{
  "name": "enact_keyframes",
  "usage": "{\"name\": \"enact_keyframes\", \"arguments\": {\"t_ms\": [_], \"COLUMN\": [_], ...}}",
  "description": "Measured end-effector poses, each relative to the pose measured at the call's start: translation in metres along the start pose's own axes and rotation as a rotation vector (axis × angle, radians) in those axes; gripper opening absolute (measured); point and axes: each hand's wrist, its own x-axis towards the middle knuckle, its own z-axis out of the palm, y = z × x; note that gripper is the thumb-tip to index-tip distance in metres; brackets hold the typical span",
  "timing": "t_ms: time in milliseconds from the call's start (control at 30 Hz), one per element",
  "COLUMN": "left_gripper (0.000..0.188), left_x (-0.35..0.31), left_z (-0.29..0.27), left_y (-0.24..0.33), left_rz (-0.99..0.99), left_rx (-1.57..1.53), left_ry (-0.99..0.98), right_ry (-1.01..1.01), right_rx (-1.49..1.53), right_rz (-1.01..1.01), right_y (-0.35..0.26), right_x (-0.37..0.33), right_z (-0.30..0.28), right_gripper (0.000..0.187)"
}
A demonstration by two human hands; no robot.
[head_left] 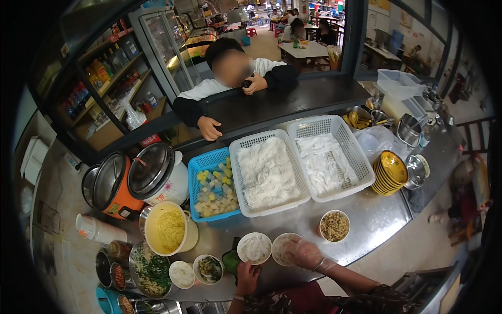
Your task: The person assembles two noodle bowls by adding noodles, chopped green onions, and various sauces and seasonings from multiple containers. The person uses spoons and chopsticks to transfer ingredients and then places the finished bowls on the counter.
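At the near edge of the steel counter, a white bowl of white noodles [254,247] stands beside a second white bowl [282,248] with pale contents. My left hand [247,278] is closed at the near side of the noodle bowl, its fingertips on the rim. Beside that hand lies something dark green [230,260], partly hidden. My right hand [307,255], in a clear plastic glove, reaches over the second bowl with fingers drawn together; what they hold, if anything, is hidden. Further right stands a bowl of brown minced topping [334,226].
Behind are a blue basket [194,183] of yellow and pale chunks and two white baskets [251,212] [364,172] of noodles. A yellow tub [192,238], a bowl of chopped greens [151,269] and pots stand left; stacked yellow bowls [389,172] right. A person [225,78] leans on the far ledge.
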Motion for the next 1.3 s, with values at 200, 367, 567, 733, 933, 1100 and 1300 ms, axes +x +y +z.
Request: {"name": "enact_keyframes", "arguments": {"t_ms": [200,367,567,733,933,1100,1300], "left_gripper": [0.032,0.031,0.031,0.043,0.042,0.042,0.048], "left_x": [0.005,0.014,0.005,0.002,0.006,-0.003,-0.035], "left_z": [-0.015,-0.03,-0.017,-0.003,-0.011,-0.009,0.006], "left_y": [-0.018,-0.029,-0.019,-0.003,0.0,0.005,0.034], "left_rz": [0.155,0.336,0.075,-0.096,-0.15,-0.129,-0.015], "left_rx": [0.214,0.562,0.094,-0.077,-0.084,-0.211,-0.323], "left_ry": [-0.08,-0.177,-0.108,0.026,-0.019,-0.034,-0.191], "right_ry": [0.206,-0.101,-0.207,-0.44,-0.047,0.013,0.002], "right_rx": [-0.076,0.092,0.091,-0.274,-0.142,-0.118,0.219], "right_rz": [0.174,0.479,0.556,-0.005,0.252,0.174,0.575], "right_y": [0.009,0.012,0.033,0.081,0.091,0.097,0.079], "right_x": [-0.002,-0.011,-0.023,-0.036,-0.061,-0.069,-0.037], "right_z": [-0.013,-0.013,0.01,0.055,0.082,0.066,-0.027], "right_gripper": [0.032,0.036,0.03,0.03,0.017,0.022,0.043]}}
